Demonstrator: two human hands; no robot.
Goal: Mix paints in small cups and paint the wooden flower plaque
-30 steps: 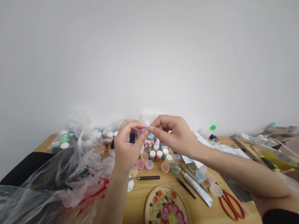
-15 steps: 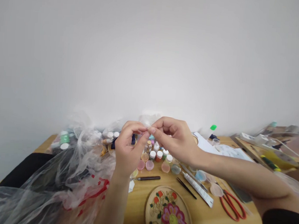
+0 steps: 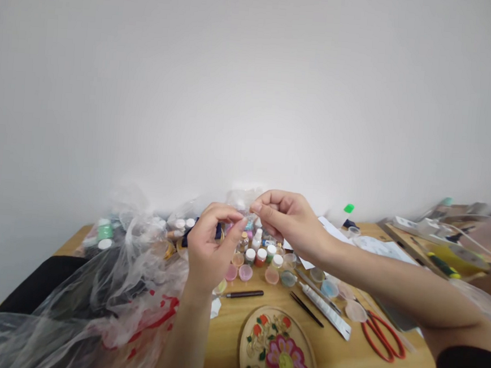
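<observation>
Both hands are raised above the small jars at the back of the table. Thumb and forefinger of my left hand (image 3: 213,246) are pinched together; whatever lies between them is too small to name. My right hand (image 3: 291,219) makes a pinch too, its fingertips just right of the left ones with a narrow gap, and its contents cannot be made out. Below stand white-capped paint jars (image 3: 260,258) and a corked glass bottle (image 3: 243,240). Nearer to me lies a round wooden plaque (image 3: 250,346) with a pink flower and orange-red fruits.
A dark-handled tool (image 3: 244,293), black tweezers (image 3: 306,309), a white tube (image 3: 324,310) and red-handled scissors (image 3: 386,337) lie on the wooden table (image 3: 342,364). Crumpled clear plastic (image 3: 136,277) covers the left side. A power strip (image 3: 408,224) sits at the right, and a wall rises behind.
My fingertips, which were touching, have come slightly apart. The right hand has shifted a little up and to the right; the left hand has moved only slightly.
</observation>
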